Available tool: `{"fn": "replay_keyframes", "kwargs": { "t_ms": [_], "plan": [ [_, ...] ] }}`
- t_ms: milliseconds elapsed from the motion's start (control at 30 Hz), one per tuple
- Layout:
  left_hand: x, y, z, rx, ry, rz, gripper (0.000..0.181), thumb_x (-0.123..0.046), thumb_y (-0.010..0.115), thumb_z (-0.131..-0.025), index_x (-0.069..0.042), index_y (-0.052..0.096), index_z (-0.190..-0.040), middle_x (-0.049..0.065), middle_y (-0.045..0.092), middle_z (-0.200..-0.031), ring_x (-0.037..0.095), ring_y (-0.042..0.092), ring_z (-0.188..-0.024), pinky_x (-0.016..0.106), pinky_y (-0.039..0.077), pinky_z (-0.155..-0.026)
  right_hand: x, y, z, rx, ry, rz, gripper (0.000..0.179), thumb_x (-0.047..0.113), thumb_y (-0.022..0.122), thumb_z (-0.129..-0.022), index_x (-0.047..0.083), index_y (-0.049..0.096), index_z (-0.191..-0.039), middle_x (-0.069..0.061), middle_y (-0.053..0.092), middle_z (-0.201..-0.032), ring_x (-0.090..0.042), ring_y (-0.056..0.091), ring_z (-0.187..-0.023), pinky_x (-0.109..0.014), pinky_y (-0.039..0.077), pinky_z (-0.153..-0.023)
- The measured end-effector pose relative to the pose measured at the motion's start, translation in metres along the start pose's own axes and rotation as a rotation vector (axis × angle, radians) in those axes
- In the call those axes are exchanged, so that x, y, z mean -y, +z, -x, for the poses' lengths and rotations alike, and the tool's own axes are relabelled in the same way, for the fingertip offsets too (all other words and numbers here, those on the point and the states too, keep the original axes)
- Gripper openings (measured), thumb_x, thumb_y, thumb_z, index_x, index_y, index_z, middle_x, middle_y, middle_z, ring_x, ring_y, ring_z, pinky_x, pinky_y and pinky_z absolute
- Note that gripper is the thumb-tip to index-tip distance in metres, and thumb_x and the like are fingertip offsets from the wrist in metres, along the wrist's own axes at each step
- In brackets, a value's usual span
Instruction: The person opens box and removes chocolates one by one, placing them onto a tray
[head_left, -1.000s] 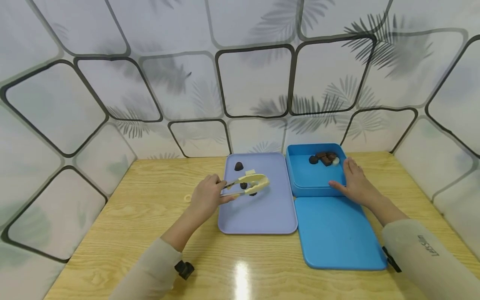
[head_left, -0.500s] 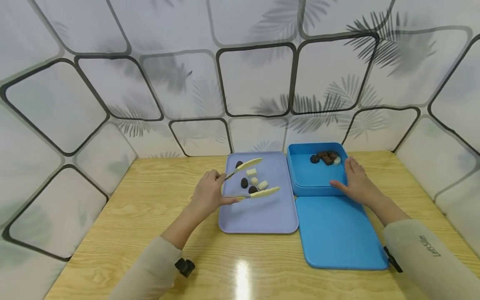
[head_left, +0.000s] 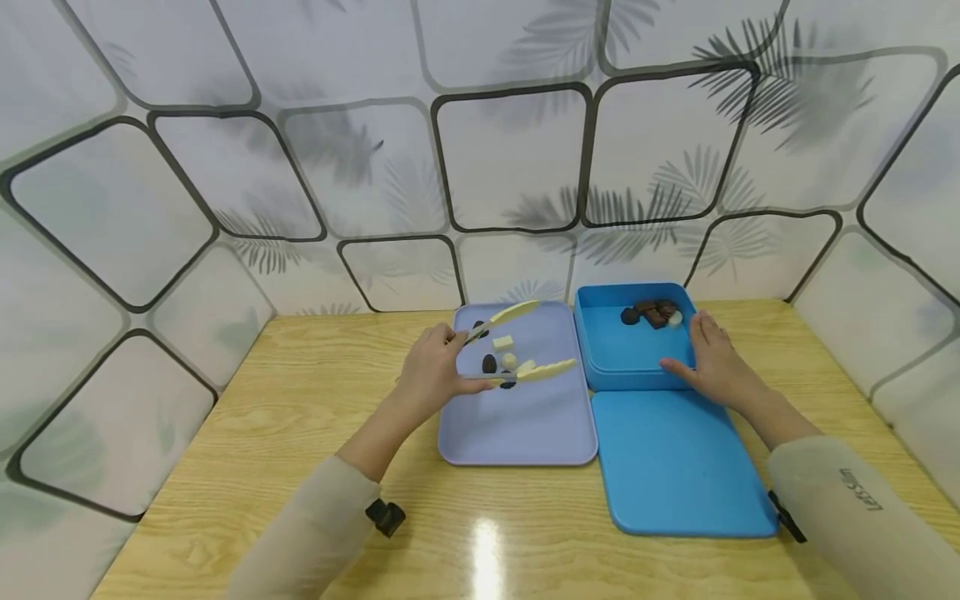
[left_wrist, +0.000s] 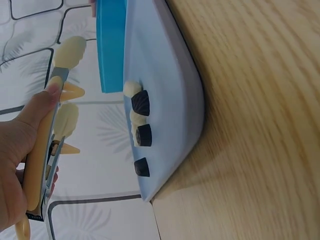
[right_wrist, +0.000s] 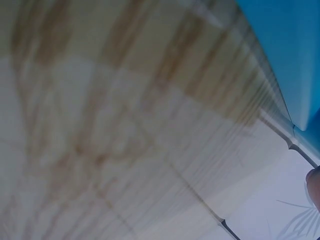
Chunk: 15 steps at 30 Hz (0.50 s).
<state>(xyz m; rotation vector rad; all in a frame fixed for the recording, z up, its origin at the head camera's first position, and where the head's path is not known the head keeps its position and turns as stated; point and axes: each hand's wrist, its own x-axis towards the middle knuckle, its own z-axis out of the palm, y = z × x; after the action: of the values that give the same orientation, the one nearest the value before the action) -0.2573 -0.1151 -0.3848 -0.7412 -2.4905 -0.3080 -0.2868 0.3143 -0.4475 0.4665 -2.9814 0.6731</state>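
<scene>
My left hand holds a pair of pale yellow tongs, thumb on one arm and fingers on the other. The arms are spread wide with nothing between the tips, above the lavender tray. Dark chocolates and white chocolates lie on that tray; in the left wrist view the dark chocolates sit along its far part. With fingers extended, my right hand rests against the right side of the blue box, thumb at its front corner. Chocolates are grouped inside its back right corner.
A flat blue lid lies in front of the box, beside the tray. All stand on a wooden table backed by a patterned wall. The right wrist view is mostly blurred, with the blue box at its upper right.
The tongs' tips, close together over the chocolates one second ago, have spread apart. My left hand has shifted slightly right and away from me. The right hand stays at the box.
</scene>
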Motion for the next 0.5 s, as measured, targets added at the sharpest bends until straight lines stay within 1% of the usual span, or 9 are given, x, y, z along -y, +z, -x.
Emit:
{"fn": "replay_keyframes", "kwargs": {
  "t_ms": [233,333,433,500],
  "plan": [
    [-0.012,0.007,-0.021,0.101,-0.038,0.001,0.077,-0.05,0.086,-0.058,0.004,0.066,-0.11,0.01,0.051,-0.085,0.021,0.047,-0.073,0.033,0.046,-0.065,0.0,0.0,0.0,0.011,0.01,-0.006,0.101,0.053,0.048,-0.094,-0.017,-0.005,-0.142,-0.039,-0.005,-0.148,-0.051,-0.005,-0.138,-0.055,-0.002,-0.114],
    [-0.017,0.011,-0.031,0.114,-0.037,-0.009,0.076,-0.051,0.084,-0.059,0.003,0.067,-0.11,0.008,0.05,-0.084,0.019,0.046,-0.073,0.032,0.046,-0.065,0.0,0.0,0.0,0.008,0.012,-0.006,0.101,0.054,0.048,-0.093,-0.017,-0.004,-0.142,-0.04,-0.004,-0.148,-0.051,-0.005,-0.138,-0.055,-0.002,-0.114],
    [-0.023,0.017,-0.042,0.116,-0.018,-0.032,0.076,-0.055,0.083,-0.06,0.001,0.068,-0.109,0.009,0.054,-0.084,0.02,0.05,-0.073,0.032,0.046,-0.065,0.001,0.0,0.001,0.004,0.012,-0.005,0.101,0.054,0.049,-0.093,-0.018,-0.004,-0.142,-0.04,-0.003,-0.148,-0.051,-0.005,-0.138,-0.055,-0.002,-0.114],
    [-0.026,0.02,-0.049,0.141,-0.027,-0.044,0.076,-0.058,0.081,-0.061,0.0,0.068,-0.11,0.009,0.055,-0.087,0.02,0.052,-0.076,0.032,0.047,-0.067,0.001,0.0,0.001,0.002,0.008,-0.004,0.101,0.054,0.049,-0.093,-0.018,-0.003,-0.142,-0.04,-0.003,-0.148,-0.051,-0.004,-0.138,-0.054,-0.003,-0.114]
  ]
}}
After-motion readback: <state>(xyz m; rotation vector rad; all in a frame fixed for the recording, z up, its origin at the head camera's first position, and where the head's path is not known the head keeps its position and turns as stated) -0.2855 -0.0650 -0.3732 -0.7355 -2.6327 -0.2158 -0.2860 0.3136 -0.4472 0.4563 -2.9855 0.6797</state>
